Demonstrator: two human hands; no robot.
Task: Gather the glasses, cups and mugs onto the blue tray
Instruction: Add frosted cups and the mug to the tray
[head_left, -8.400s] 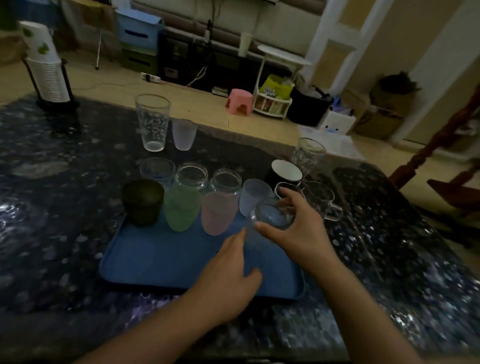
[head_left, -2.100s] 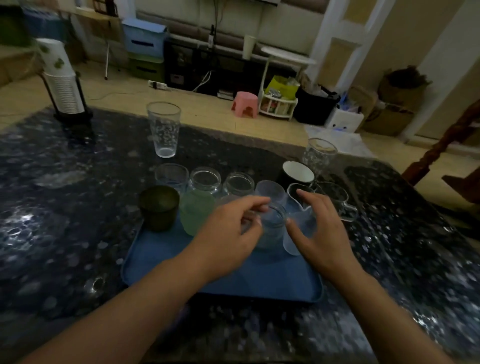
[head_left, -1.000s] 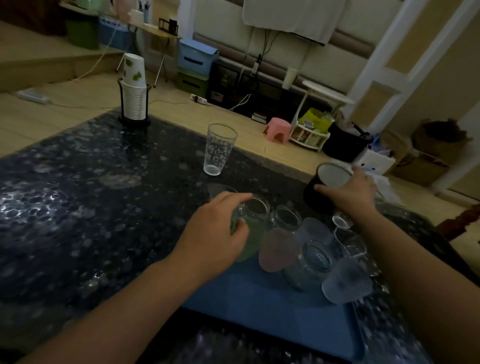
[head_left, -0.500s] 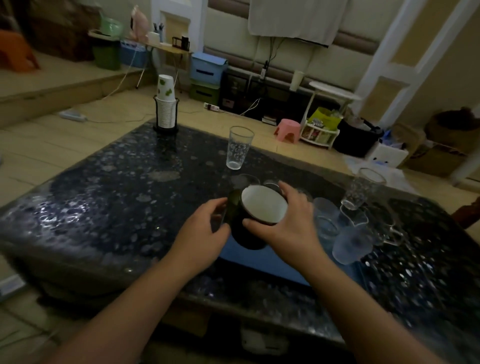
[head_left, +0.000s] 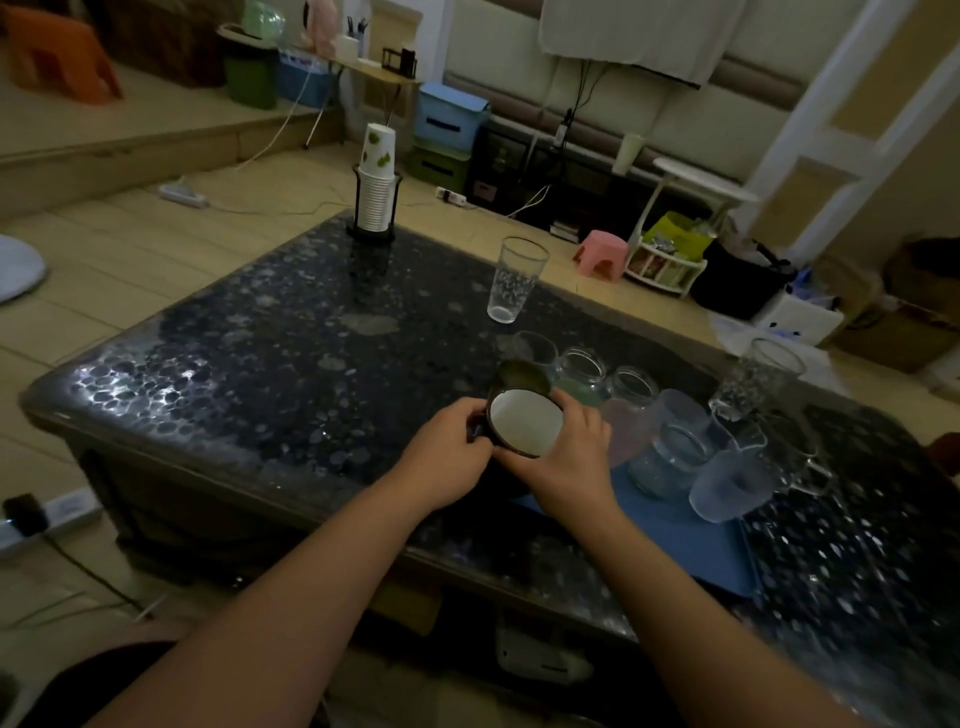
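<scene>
Both hands are on the black mug (head_left: 524, 428) here: the right hand (head_left: 566, 457) wraps its near and right side with fingers curled round the wall, and the left hand (head_left: 449, 457) closes on its left side, where the handle seems to be, though that part is hidden. The mug tilts its white inside toward the camera, mouth up and toward the person, held just above the near-left corner of the blue tray (head_left: 691, 540). Just behind it sits the dark green cup (head_left: 522, 376), and to its right the row of jars and frosted tumblers fills the tray's far side. So the free spot lies directly beneath and slightly right of the hands, and the right hand looks nearer to it.

Out on the desk (head_left: 270, 364), the tall clear glass (head_left: 514, 280) stands well apart at the far side, and a patterned glass (head_left: 753, 379) and a glass mug, dim and hard to read, wait off the tray's right edge.

Compared with half a second ago, the mug sits a touch lower and more upright, the left hand has moved from beside it to gripping it, and the view has swung left.
</scene>
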